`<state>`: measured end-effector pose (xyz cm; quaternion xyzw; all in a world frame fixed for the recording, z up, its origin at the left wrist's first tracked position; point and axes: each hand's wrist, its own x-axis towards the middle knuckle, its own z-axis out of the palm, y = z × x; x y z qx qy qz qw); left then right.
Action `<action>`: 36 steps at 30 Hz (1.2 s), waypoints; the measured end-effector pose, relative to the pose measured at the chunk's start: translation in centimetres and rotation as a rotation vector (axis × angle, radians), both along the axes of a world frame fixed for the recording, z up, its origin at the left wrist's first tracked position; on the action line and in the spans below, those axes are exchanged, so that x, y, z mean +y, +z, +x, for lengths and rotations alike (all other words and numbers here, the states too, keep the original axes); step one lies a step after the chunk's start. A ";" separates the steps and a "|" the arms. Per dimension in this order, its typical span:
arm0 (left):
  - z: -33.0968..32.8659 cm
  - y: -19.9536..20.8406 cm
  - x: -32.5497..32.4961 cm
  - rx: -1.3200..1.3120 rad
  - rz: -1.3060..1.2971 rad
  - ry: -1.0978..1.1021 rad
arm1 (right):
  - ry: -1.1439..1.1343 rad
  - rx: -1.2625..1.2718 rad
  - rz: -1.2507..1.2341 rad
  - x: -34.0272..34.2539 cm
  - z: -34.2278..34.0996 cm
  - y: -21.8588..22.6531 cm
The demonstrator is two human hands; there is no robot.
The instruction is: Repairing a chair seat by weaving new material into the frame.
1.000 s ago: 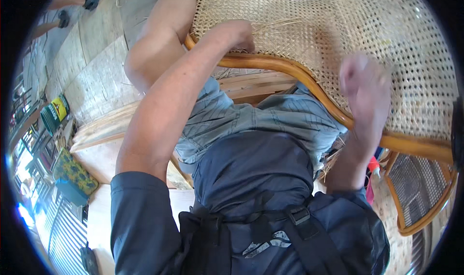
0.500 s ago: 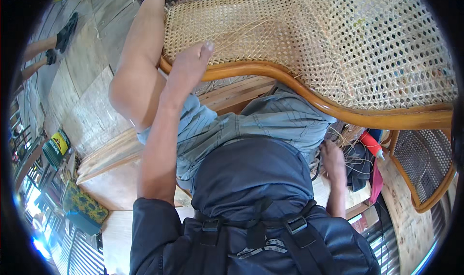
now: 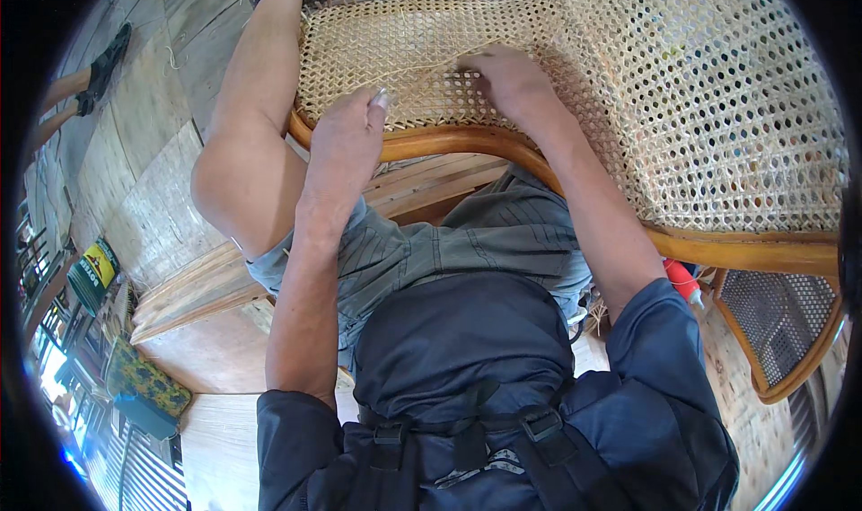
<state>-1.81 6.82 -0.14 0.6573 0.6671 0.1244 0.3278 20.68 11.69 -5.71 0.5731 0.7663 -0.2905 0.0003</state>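
Observation:
A chair's woven cane seat (image 3: 413,35) in a curved orange-brown wooden frame (image 3: 449,143) lies across my lap. My left hand (image 3: 346,138) is closed above the near left edge of the seat, thumb pressed to the fingers, with something whitish at the thumb tip. From it a thin, pale cane strand (image 3: 431,66) runs across the weave to my right hand (image 3: 512,80). The right fingers are curled together at that strand, slightly blurred, and the back of the hand hides part of their grip.
The tall cane back (image 3: 709,98) fills the upper right. At lower right are a red bottle (image 3: 684,280) and another cane-panelled piece (image 3: 779,309). A green and yellow bucket (image 3: 94,273) stands left on the plank floor (image 3: 135,174). Another person's feet (image 3: 108,57) show at far left.
My right hand has come up from the tangle of strands at my right side onto the seat. My left hand stays near the seat edge. The fanned loose strands have been drawn closer together.

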 end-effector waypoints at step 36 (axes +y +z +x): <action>7.4 1.0 -5.3 -0.362 -0.308 -0.400 | -0.180 0.670 0.044 6.3 3.6 -1.2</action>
